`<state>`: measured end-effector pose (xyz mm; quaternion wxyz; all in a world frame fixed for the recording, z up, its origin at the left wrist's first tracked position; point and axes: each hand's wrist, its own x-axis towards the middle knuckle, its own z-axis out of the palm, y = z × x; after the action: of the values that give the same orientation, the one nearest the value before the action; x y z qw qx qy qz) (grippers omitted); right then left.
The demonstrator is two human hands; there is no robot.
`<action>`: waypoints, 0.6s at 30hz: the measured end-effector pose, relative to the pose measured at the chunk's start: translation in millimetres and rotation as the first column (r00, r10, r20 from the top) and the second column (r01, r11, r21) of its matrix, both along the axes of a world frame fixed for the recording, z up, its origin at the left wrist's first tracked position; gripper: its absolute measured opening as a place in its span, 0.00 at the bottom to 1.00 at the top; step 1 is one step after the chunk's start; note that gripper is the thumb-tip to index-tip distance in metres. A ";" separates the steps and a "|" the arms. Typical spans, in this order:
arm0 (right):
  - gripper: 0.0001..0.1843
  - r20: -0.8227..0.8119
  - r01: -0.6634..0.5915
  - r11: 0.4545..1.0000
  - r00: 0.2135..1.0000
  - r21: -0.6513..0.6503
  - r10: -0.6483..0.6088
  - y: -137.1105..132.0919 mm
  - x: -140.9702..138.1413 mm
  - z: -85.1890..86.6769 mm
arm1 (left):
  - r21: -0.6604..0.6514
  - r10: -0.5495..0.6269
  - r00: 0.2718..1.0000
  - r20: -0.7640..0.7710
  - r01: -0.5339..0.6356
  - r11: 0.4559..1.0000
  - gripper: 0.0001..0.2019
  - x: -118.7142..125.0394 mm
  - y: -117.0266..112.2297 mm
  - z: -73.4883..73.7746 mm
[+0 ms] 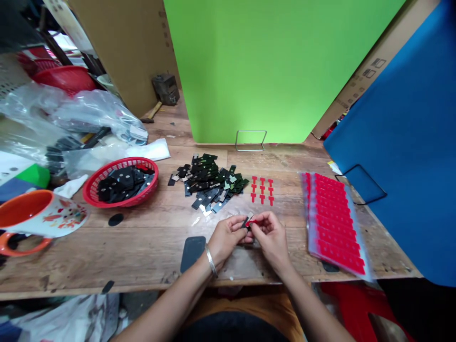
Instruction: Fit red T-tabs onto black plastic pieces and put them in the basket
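Note:
Near the table's front edge my two hands meet. My left hand (228,236) is closed on a small black metal plate (244,222). Pinched in my right hand (270,236) is a small red sticker (251,223), which touches the plate or lies right against it; the fingers partly cover both. Just beyond my hands lies a loose pile of black and silver metal plates (210,183). To the right of the pile, red T-shaped stickers (262,189) sit in rows on a clear sheet.
A red basket (93,197) of black parts and an orange-and-white mug (67,221) stand at left. Sheets of red stickers (337,223) are stacked at right. Green (285,66) and blue (402,142) boards rise behind. A dark grey pad (193,251) lies beside my left wrist.

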<state>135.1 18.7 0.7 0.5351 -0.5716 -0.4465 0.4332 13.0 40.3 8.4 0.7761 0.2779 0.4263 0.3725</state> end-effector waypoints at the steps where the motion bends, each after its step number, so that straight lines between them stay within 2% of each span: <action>1: 0.08 0.000 0.000 1.000 1.000 0.001 0.000 -0.1 0.0 -0.3 | 0.001 -0.003 1.000 0.001 0.003 1.000 0.16 -0.2 0.2 -0.3; 18: 0.07 0.002 0.024 1.000 1.000 0.009 -0.024 -4.5 -0.8 -2.9 | 0.014 -0.023 1.000 0.016 0.023 1.000 0.14 1.1 -3.1 2.3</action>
<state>134.3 14.2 -2.1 0.5423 -0.5747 -0.4422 0.4243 14.2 37.2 10.7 0.7817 0.2853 0.4144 0.3686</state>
